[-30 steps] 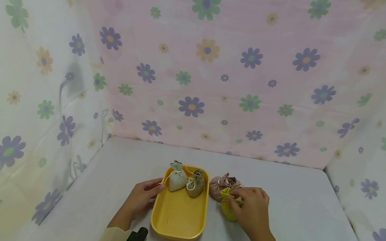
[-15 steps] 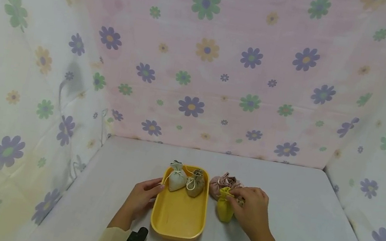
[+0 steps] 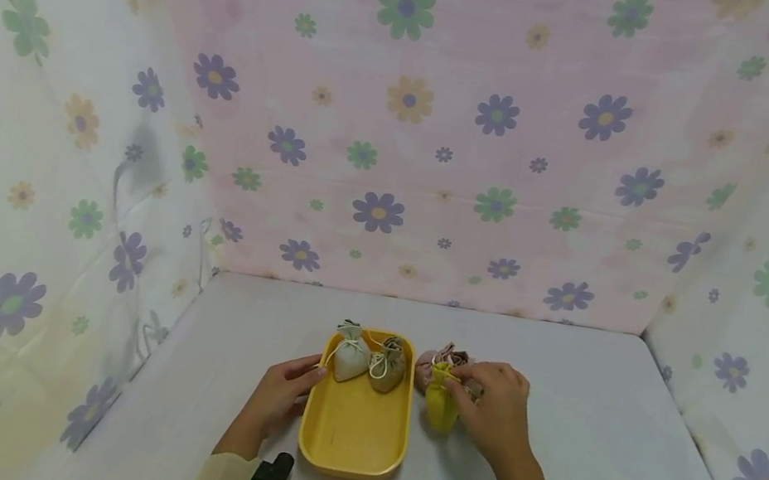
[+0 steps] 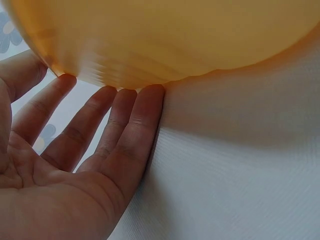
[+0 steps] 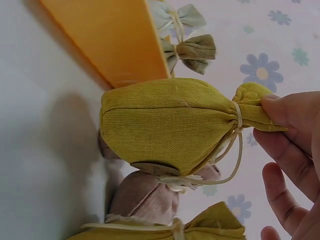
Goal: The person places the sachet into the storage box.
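My right hand (image 3: 497,409) pinches a yellow drawstring pouch (image 3: 440,404) by its gathered neck between thumb and fingers. The pouch hangs upright, just right of a yellow tray (image 3: 353,436), and casts a shadow below. In the right wrist view its cream cord (image 5: 239,115) loops loosely and a small tag (image 5: 156,169) shows on its side. My left hand (image 3: 280,396) rests against the tray's left side, thumb at the rim. In the left wrist view its fairly straight fingers (image 4: 142,115) touch the outer wall. A pale pouch (image 3: 352,357) and a tan pouch (image 3: 387,365) sit in the tray's far end.
Pink pouches (image 3: 426,368) stand right of the tray, partly behind the yellow pouch and my right hand. Another yellow pouch (image 5: 212,227) shows at the bottom of the right wrist view. Flowered cloth (image 3: 399,150) encloses the white table (image 3: 609,443) at the back and sides.
My right hand has straightened the yellow pouch upright, then moved it slightly left and up toward the tray. The left hand and the tray stay put.
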Motion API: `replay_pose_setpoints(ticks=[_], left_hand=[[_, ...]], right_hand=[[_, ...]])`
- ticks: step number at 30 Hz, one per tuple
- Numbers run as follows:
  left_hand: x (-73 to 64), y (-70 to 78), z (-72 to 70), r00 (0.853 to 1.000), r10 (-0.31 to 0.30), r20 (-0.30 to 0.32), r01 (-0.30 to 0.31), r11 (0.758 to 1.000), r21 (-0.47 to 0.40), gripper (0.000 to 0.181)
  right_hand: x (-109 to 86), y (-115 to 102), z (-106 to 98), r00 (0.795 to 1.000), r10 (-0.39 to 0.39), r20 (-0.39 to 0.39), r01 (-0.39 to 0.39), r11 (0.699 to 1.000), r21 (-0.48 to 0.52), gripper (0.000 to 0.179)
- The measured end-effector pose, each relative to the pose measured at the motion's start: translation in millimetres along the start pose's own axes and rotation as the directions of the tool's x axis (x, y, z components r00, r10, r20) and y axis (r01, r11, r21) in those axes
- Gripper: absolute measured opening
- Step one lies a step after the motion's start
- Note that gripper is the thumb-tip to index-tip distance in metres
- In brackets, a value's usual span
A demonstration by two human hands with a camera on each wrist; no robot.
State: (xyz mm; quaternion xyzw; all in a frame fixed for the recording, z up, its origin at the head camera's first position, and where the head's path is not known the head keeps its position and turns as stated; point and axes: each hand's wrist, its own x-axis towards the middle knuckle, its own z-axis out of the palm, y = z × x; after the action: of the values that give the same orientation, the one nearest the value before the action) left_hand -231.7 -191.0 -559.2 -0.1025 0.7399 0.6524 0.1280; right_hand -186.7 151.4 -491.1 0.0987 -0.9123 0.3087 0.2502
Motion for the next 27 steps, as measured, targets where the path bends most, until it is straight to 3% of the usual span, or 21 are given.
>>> replay_pose_setpoints(ticks=[20,27], left_hand=[[-0.2,-2.4,-0.7,1.0,0.021,-0.002,-0.021,1.0,0.002,0.053],[-0.9,-0.9,0.0,1.0,0.01,-0.001,-0.01,1.0,0.009,0.054]], right_hand=[[19.2,-20.8,-4.7,0.995,-0.06,-0.074,0.067,0.994,0.09,0.015],[24.3,-27.8,-2.0,0.995,-0.078,-0.055,0.083,0.992,0.099,0.012]])
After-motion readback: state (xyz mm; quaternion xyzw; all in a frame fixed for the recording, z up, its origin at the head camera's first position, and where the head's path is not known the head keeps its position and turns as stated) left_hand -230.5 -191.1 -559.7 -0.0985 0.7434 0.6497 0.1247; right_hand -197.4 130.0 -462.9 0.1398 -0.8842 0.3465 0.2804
